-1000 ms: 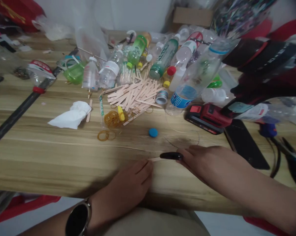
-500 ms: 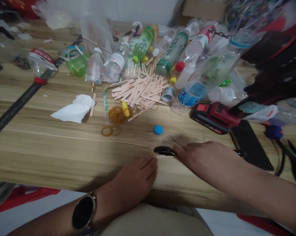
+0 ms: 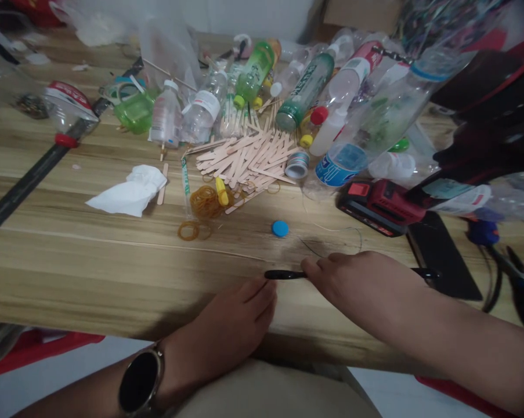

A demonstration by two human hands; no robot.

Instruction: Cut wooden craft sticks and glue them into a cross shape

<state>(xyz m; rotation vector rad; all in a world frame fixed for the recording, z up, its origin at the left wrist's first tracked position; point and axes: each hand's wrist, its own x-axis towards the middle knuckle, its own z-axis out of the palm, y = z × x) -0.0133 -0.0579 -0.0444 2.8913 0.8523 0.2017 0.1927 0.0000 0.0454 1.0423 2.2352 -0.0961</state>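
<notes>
My right hand [image 3: 353, 278] is closed around a slim black tool [image 3: 284, 274]. One rounded end sticks out left of the fingers, and another black part shows beyond the wrist. Which kind of tool it is, I cannot tell. My left hand [image 3: 244, 313] rests low at the table's near edge with its fingers pressed together. Its fingertips meet the left end of the black tool. A pale wooden craft stick ran between the hands half a second ago; now the tool and fingers hide it. Just beyond the hands lie a blue bottle cap [image 3: 280, 229] and a thin wire [image 3: 309, 247].
A heap of craft sticks [image 3: 248, 157] lies mid-table, with rubber bands [image 3: 206, 202] before it. Plastic bottles crowd behind, including a green one [image 3: 307, 90]. To the right are a cordless drill [image 3: 381, 206] and a black slab [image 3: 444, 255]; to the left, a crumpled tissue [image 3: 129, 190].
The black tool has turned in my right hand, so its loop-like end now looks thin and edge-on, slightly farther left and lower. The pale stick has gone from sight. My left hand barely shifted.
</notes>
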